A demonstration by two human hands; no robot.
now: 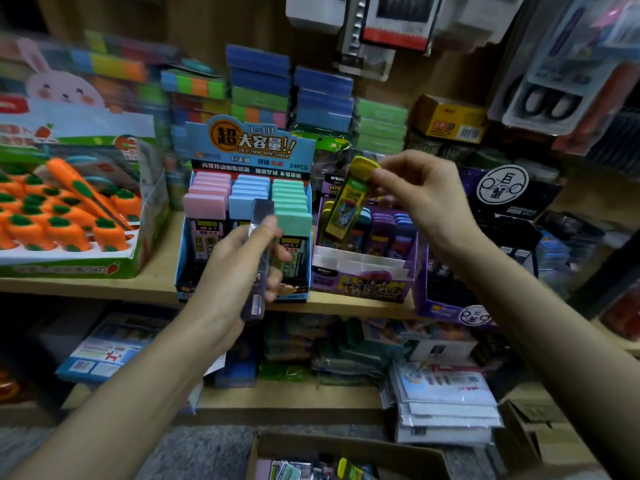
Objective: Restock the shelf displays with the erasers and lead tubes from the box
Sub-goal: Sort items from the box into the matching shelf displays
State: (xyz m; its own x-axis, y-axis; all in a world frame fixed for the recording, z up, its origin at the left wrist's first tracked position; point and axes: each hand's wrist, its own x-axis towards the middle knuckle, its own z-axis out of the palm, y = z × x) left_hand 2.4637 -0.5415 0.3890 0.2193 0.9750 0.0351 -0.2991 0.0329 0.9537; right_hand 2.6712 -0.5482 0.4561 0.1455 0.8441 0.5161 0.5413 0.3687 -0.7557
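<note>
Pinches the yellow tube by its cap in the right hand, long axis tilted, lower end down and left, just over the purple display and its standing tubes. Grips a dark tube upright in the left hand, before the blue display. Probably calls for lowering the yellow tube along its own axis into a free slot there. Leaves the box low, on the floor.

Left hand, right hand and both forearms are bare.
</note>
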